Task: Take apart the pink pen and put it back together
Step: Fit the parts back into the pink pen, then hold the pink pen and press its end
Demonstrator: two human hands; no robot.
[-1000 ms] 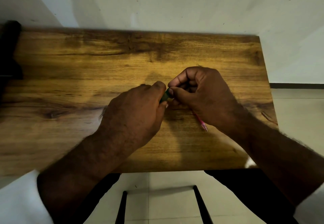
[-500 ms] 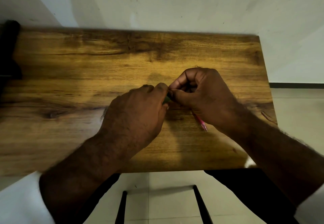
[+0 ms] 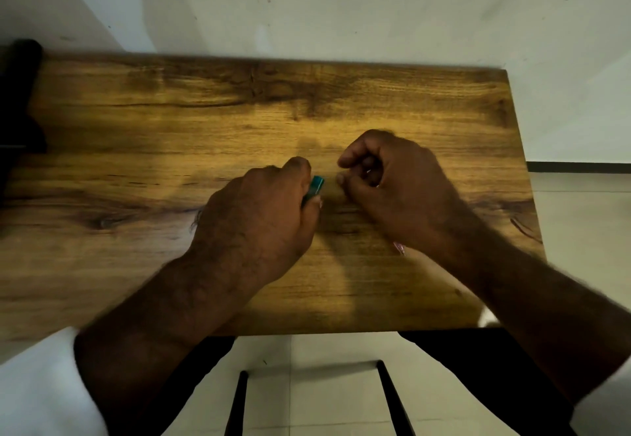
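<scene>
table edges lie well clear; left grip pinches teal piece, right grip holds pink pen.

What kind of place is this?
Probably a plain indoor room, home or office: a small wooden table pushed against a scuffed white wall, with a pale tiled floor beside it.

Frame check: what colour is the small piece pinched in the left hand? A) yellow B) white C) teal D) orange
C: the left hand pinches a teal piece that pokes out by its thumb; the right hand holds the pink pen.
</scene>
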